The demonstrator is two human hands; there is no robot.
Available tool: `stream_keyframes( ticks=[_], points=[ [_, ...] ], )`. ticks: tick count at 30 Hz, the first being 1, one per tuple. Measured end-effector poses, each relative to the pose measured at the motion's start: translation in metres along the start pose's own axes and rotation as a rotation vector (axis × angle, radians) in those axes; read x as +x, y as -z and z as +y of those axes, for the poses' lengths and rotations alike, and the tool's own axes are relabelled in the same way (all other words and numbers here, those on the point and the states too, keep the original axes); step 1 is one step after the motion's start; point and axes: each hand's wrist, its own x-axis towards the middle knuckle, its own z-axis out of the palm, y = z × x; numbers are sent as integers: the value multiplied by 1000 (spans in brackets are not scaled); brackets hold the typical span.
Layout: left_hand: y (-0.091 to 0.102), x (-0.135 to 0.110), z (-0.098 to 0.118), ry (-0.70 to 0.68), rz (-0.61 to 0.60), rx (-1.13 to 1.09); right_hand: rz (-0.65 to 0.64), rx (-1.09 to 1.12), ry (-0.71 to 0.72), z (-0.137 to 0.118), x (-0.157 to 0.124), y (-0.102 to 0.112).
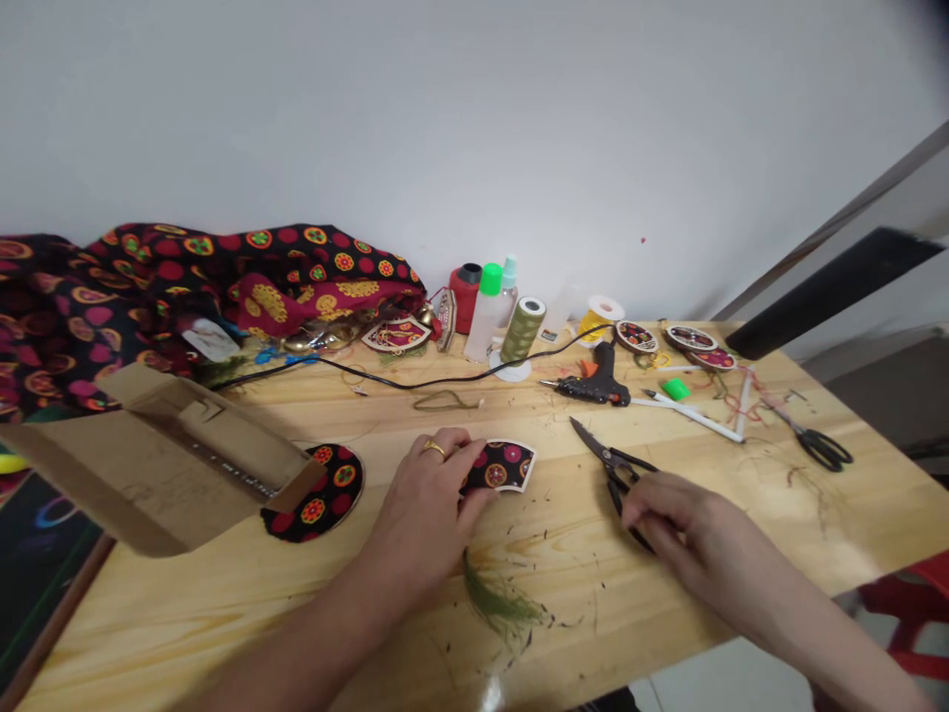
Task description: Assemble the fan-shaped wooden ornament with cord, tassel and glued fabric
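My left hand, with a ring on one finger, grips a curved, fan-shaped piece covered in black patterned fabric with a pale edge. Below that hand a green thread tassel spreads over the wood; whether it joins the piece is hidden by my fingers. My right hand is closed at the handles of black scissors, whose blades point away to the left and look almost together. Part of the handles is covered by my fingers.
An open cardboard box overlaps a round fabric-covered disc at left. A glue gun with a black cord, green thread spool, bottles and patterned cloth lie behind. More scissors rest at right.
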Motion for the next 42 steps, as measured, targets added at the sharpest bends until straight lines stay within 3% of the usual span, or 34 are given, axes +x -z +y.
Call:
stream_keyframes(
  ticks=[2, 4, 8, 13, 17, 34, 42],
  points=[
    [0, 0, 0, 3, 6, -8, 185, -163, -141, 10, 5, -5],
    [0, 0, 0, 10, 17, -21, 279, -207, -164, 16, 7, -9],
    [-2, 0, -1, 14, 37, -30, 332, -41, 68, 6, 16, -18],
    [-3, 0, -2, -1, 37, -14, 261, 84, 282, -31, 45, -29],
    [-1, 1, -1, -10, 17, -23, 199, 128, 327, -47, 63, -34],
    [3, 3, 3, -29, -28, -8, 79, -40, 318, -53, 73, -28],
    [1, 1, -2, -59, -5, -31, 122, 59, 318, -49, 71, -30]
  ],
)
